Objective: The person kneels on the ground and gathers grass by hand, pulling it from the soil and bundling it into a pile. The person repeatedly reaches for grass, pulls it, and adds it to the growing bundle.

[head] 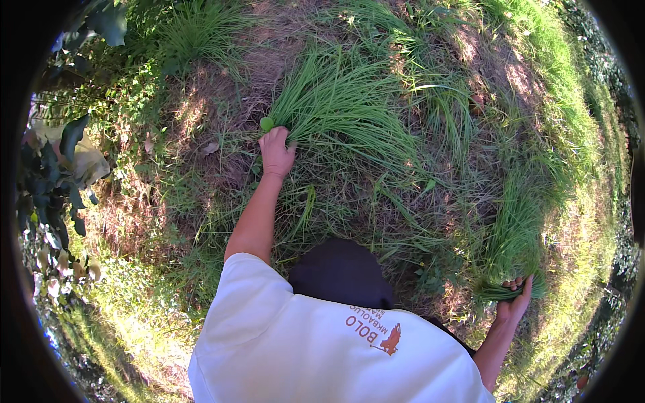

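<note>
My left hand (277,148) reaches forward to the base of a wide tuft of long green grass (342,111). Its fingertips are partly lost among the stems, so whether they grip any is unclear. A small round green leaf (266,124) lies beside the fingers. Out at the right, my right hand (514,297) is turned palm up, its fingers curled around a bunch of cut or pulled green grass (521,289). Behind that bunch, more long grass (516,226) stretches away over the ground.
Another grass tuft (201,35) grows at the upper left. Dry, matted grass (221,101) covers much of the ground. Dark leafy branches (45,186) and a pale translucent bag or sheet (83,156) are at the left edge. Sunlit grass (579,252) runs along the right.
</note>
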Tool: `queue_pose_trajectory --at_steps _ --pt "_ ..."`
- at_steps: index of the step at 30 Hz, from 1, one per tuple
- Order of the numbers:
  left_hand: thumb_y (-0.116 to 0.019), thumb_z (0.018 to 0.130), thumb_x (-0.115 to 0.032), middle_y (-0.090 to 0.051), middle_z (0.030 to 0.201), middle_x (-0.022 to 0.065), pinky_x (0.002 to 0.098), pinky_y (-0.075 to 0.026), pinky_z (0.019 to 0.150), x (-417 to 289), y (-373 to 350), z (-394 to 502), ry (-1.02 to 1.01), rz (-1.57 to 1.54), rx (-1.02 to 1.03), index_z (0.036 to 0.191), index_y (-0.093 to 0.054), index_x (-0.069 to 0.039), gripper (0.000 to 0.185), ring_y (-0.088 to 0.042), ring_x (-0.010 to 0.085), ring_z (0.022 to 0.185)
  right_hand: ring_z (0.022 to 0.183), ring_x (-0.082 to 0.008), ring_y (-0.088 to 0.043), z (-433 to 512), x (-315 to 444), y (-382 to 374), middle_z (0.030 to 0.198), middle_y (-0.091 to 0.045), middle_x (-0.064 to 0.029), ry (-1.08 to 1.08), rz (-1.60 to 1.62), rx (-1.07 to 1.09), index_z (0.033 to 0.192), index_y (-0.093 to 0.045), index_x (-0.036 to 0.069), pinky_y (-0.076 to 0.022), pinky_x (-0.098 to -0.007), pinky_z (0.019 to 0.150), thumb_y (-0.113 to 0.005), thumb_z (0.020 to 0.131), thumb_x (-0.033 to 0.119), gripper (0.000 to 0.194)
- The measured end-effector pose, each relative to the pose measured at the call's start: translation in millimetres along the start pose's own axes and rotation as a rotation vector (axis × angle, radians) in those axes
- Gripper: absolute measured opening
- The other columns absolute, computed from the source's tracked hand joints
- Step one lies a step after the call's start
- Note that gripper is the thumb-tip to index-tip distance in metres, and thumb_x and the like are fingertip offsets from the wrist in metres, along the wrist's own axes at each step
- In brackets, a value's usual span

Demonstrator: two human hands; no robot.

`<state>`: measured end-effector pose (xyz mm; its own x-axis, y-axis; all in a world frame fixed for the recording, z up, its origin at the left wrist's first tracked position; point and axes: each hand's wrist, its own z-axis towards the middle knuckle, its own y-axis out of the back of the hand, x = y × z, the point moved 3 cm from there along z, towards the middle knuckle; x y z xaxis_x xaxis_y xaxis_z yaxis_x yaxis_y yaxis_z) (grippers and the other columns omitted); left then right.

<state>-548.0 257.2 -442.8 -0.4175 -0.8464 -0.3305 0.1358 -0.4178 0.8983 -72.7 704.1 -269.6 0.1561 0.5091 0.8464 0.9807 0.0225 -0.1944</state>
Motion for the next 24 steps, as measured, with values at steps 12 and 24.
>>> queue_pose_trajectory --at_steps 12,24 --pt "-0.048 0.091 -0.002 -0.06 0.087 0.0054 0.0323 -0.046 0.074 53 -50 41 0.606 -1.156 -0.109 0.117 -0.046 -0.005 0.026 -0.057 0.0166 0.074 0.058 -0.0098 -0.043 3 -23 -6 0.069 -0.047 0.0007 -0.046 -0.029 0.013 0.088 -0.05 0.013 -0.0418 -0.028 0.06 -0.057 0.096 0.029 0.019" --pt "-0.048 0.097 -0.013 -0.052 0.08 0.0042 0.0292 -0.041 0.057 -6 13 -112 0.921 -0.862 -0.023 0.111 -0.049 -0.001 0.019 -0.046 0.0133 0.062 0.053 -0.0087 -0.042 -12 -30 -1 0.066 -0.048 0.0014 -0.066 -0.068 -0.068 0.088 -0.051 0.013 -0.039 -0.0256 0.053 -0.059 0.095 0.029 0.019"
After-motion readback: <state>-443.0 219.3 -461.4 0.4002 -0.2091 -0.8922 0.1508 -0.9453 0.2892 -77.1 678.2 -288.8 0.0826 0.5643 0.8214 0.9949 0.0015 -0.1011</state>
